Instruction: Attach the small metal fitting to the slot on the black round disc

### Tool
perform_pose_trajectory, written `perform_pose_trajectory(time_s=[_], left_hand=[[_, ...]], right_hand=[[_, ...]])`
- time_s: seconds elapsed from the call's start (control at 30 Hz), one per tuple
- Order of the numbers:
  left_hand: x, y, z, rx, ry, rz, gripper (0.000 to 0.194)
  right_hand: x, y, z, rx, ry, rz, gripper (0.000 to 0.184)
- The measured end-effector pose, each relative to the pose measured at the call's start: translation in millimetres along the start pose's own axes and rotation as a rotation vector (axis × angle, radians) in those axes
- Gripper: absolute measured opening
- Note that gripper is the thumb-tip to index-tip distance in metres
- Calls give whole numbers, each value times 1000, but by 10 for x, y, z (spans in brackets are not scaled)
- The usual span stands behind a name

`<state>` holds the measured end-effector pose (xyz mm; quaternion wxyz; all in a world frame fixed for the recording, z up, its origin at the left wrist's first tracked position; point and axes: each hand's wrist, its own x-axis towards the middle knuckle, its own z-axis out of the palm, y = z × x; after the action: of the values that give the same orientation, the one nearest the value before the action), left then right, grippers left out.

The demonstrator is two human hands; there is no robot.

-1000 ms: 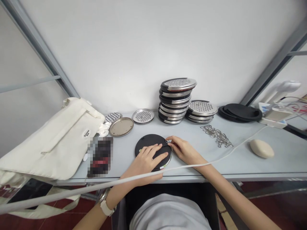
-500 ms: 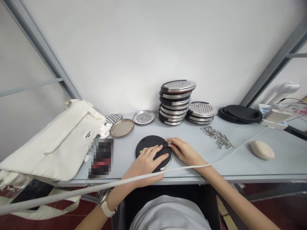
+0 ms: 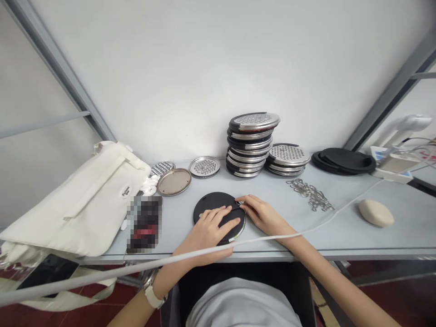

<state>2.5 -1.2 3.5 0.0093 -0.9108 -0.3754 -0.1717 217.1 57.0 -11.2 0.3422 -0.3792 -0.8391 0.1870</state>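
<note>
A round black disc (image 3: 215, 200) lies on the table in front of me, with a pale, green-marked strip along its lower right edge. Across its top rests my left hand (image 3: 211, 229), fingers flat and spread, pressing on it. At the disc's upper right edge my right hand (image 3: 260, 213) pinches a small metal clip (image 3: 237, 202) between thumb and forefinger. Part of the clip is hidden by the fingertips. To the right, several similar metal clips (image 3: 310, 194) lie in a loose heap.
Behind the disc stand a tall stack of round graters (image 3: 252, 147) and a shorter stack (image 3: 289, 156). Loose metal discs (image 3: 174, 181) lie left, beside a cream bag (image 3: 91, 200). Black discs (image 3: 344, 161) and a beige oval object (image 3: 376, 213) sit right. A white cable (image 3: 269, 237) crosses in front.
The view has shifted very slightly. Both hands hold the same pose on the disc and the clip.
</note>
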Motion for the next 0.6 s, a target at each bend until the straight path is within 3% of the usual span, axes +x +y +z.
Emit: perform_pose_trajectory(time_s=[0.6], left_hand=[[-5,-11,13,0,-13,2,56]], right_hand=[[-15,-17,0,-10,-10,12,25]])
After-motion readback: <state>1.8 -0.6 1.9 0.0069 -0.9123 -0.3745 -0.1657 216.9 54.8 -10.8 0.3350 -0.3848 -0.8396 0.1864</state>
